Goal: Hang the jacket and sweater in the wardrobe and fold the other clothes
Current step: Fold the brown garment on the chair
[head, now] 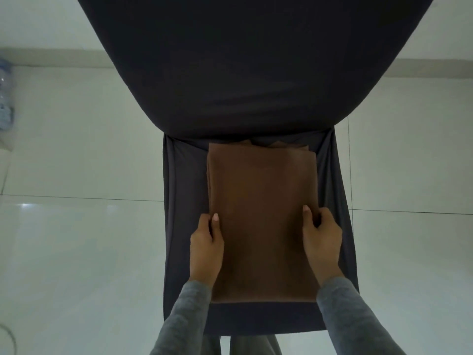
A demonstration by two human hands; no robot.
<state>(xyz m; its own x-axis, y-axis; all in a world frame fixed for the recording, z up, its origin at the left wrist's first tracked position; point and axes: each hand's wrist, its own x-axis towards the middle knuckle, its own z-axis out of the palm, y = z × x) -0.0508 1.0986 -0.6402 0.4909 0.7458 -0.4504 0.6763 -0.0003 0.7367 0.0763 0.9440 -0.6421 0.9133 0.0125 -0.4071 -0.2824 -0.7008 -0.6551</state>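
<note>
Both sides of the brown folded garment (261, 221), a smooth flat rectangle on the dark-covered chair seat (184, 175) at lower centre, are pinched by the left hand (207, 242) and right hand (323, 233).

folded brown garment (261, 216), neat flat rectangle, on the dark-covered chair seat (184, 175)

One wide-angle view is taken from the head, pointed forward and steeply down, close above the folded brown garment (261, 201) on a dark-covered chair seat (184, 180), with tiled floor (76, 149) framed at both sides.
</note>
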